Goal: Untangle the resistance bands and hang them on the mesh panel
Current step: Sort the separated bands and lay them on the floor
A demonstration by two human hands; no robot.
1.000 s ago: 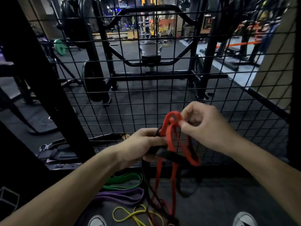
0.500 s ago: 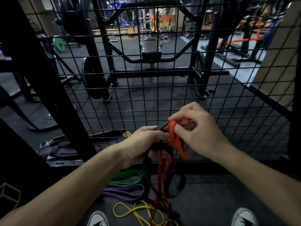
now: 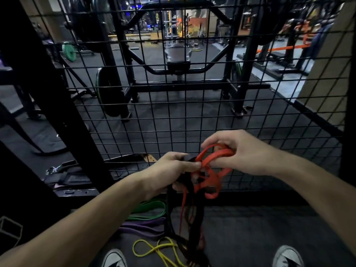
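resistance bands, a red band and a black band knotted together, hang in front of the mesh panel at about waist height, held up between both hands; the left hand is clenched around the tangle where the black band bunches up, thumb tip pressing on the red strap at the knot, fingers curled underneath; the right hand has its fingers hooked over a loop of the red band, pinching it just right of the left thumb, the two hands nearly touching; the red band folds into several twisted loops between and below the hands, one loop sagging under the right hand, a thin red strand running down through the black; the black band drops in long loops toward the floor between two grey-and-white shoes; down there a green band and a purple band lie flat side by side to the left of the hanging tangle, and a thin yellow band curls in loose loops just in front of them, near the left shoe; nothing hangs on the mesh panel itself in view.
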